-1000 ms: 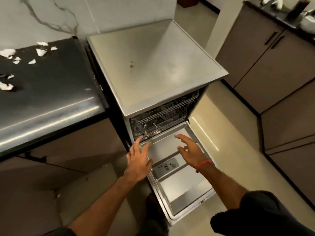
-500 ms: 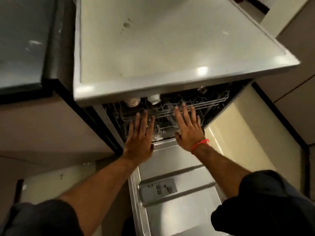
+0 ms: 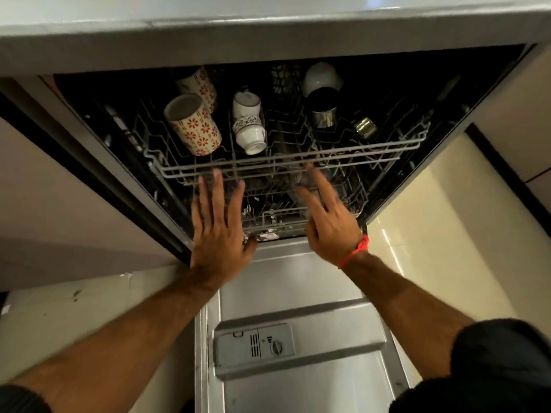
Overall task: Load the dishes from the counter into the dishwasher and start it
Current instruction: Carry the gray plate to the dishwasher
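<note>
Head view, the only one. Your left hand (image 3: 219,231) sits centre frame, fingers straight and spread, released, holding nothing; its tips reach the front rail of the upper rack (image 3: 286,162). Your right hand (image 3: 329,217) is just right of it, fingers loosely extended with the index up at the same rail, also grasping nothing. Motion blur there, so you cannot tell whether either hand actually touches the wire.

The dishwasher (image 3: 268,34) fills the upper half of the frame, and its door (image 3: 298,293) lies dropped open at lower centre, detergent dispenser (image 3: 255,345) facing up. Already in the upper rack: two orange-flowered mugs (image 3: 195,126) at upper left, a white patterned cup (image 3: 249,126) at upper centre, a white bowl (image 3: 322,77) with a steel tumbler (image 3: 322,111) below it to the right, and a small steel cup (image 3: 365,128) further right. No counter dishes are in frame.

Risks, as a judgement:
- Yank the rack and the mugs, which look tilted and loose, can knock together or tip.
- Pull unevenly and the rack may skew on its runners.
- Fingers poked between wires can get pinched.
- Lean in and your legs may hit the open door.
</note>
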A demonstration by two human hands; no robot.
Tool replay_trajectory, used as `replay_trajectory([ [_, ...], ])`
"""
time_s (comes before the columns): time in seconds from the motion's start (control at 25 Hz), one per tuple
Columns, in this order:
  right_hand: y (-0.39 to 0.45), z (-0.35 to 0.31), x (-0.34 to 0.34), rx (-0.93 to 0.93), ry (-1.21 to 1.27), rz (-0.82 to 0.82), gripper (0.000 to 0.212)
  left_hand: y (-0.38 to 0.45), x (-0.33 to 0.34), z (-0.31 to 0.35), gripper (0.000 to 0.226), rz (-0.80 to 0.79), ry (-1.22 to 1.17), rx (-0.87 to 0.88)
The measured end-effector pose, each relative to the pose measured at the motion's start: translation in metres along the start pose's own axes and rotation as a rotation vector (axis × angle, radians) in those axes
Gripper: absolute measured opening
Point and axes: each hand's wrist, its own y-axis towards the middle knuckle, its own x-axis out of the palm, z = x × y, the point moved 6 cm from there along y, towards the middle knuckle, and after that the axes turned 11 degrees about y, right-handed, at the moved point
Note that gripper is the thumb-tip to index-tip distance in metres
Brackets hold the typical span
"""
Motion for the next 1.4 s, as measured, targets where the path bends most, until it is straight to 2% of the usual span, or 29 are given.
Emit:
replay_trajectory([
  [0.08, -0.011, 0.022, 0.024, 0.054, -0.009, -0.047, 0.071, -0.023, 0.035, 0.013, 0.115, -0.072, 0.041, 0.115],
  [0.12, -0.011, 0.039, 0.041, 0.131, -0.012, -0.112, 0.076, -0.030, 0.058, 0.015, 0.115, -0.130, 0.095, 0.149],
  [0.2, -0.007, 0.074, 0.077, 0.302, -0.027, -0.270, 0.091, -0.026, 0.102, 0.009, 0.112, -0.239, 0.146, 0.100],
  [0.28, -0.003, 0.104, 0.110, 0.433, -0.058, -0.394, 0.097, -0.016, 0.141, 0.003, 0.104, -0.385, 0.168, 0.018],
  [0.36, -0.005, 0.126, 0.135, 0.522, -0.059, -0.431, 0.093, -0.014, 0.172, 0.004, 0.097, -0.493, 0.224, 0.041],
  [0.44, -0.013, 0.137, 0.144, 0.549, -0.015, -0.353, 0.083, -0.020, 0.187, 0.008, 0.092, -0.539, 0.191, 0.053],
  [0.56, -0.025, 0.132, 0.142, 0.516, 0.056, -0.216, 0.056, -0.036, 0.181, 0.017, 0.087, -0.515, 0.085, -0.033],
  [0.8, -0.093, 0.094, 0.125, 0.523, 0.104, -0.182, 0.028, -0.106, 0.155, 0.043, 0.097, -0.649, 0.102, -0.007],
  [0.96, -0.135, 0.073, 0.115, 0.588, 0.091, -0.239, 0.031, -0.153, 0.137, 0.052, 0.100, -0.684, 0.095, 0.013],
  [1.2, -0.205, 0.048, 0.105, 0.536, 0.086, -0.324, 0.033, -0.230, 0.122, 0.074, 0.098, -0.700, 0.042, 0.008],
  [1.4, -0.271, 0.019, 0.097, 0.533, 0.087, -0.351, 0.035, -0.295, 0.094, 0.098, 0.098, -0.811, 0.045, -0.003],
])
